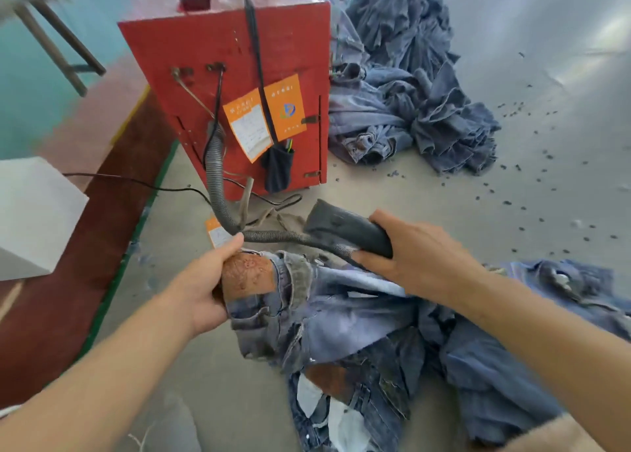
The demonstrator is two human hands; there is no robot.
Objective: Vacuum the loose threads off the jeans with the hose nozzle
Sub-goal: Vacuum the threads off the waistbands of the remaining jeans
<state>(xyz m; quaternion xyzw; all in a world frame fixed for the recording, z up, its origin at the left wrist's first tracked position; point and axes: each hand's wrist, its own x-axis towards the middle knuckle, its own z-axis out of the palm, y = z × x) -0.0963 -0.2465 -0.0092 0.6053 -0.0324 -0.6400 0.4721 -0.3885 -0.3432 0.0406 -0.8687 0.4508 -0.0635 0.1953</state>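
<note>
Near bottom centre: jeans [341, 318] lie crumpled on the grey table [211, 366], waistband end toward frame centre, more denim [495, 383] bunched at lower right. Left hand [201, 287], centre-left, grips the waistband at its brown leather patch [247, 276], fingers curled round the fabric, thumb up and touching the hose. Right hand [420, 250], right of centre, wraps around the dark hose nozzle [345, 228], fingers curled under it, thumb on top; nozzle mouth points to upper left, held just above the waistband, contact with the denim not clear. Ribbed grey hose [218, 178] runs from the nozzle leftward, bends up to the front of the red machine box [232, 96] in upper centre. Orange labels [264, 118] and a dark cable [254, 59] on the box front. Thin black cord [136, 182] trails left across the table. White box [34, 212] at left edge. Pile of jeans [409, 93] at upper right beside the red box. Small dark scraps [532, 185] scattered over the table on the right.
</note>
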